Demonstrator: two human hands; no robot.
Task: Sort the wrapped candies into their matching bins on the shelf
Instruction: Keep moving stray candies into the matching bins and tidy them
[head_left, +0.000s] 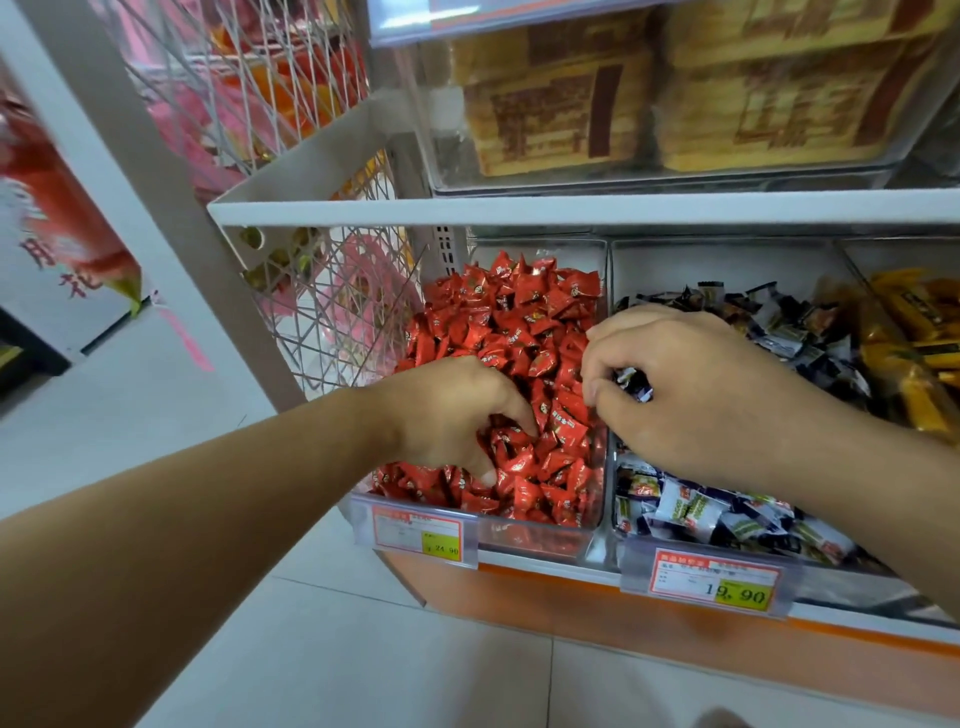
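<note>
Two bare forearms reach from the near edge toward a shop shelf of clear plastic bins. The left hand rests in the red-candy bin, fingers curled down among the red wrapped candies, though whether they grip one cannot be told. The right hand hovers over the divider between bins, fingers and thumb pinched on a few dark blue and white wrapped candies. These match the blue-and-white candy bin just to the right, so the step seems to be moving strays across; it would go best by carrying them fully past the divider before letting go, low over the pile so none bounce back. Wrappers look glossy, crinkled and pillow-shaped with twisted corners. Orange bar-shaped packets fill the next bin, and yellow price labels clip to the fronts.
</note>
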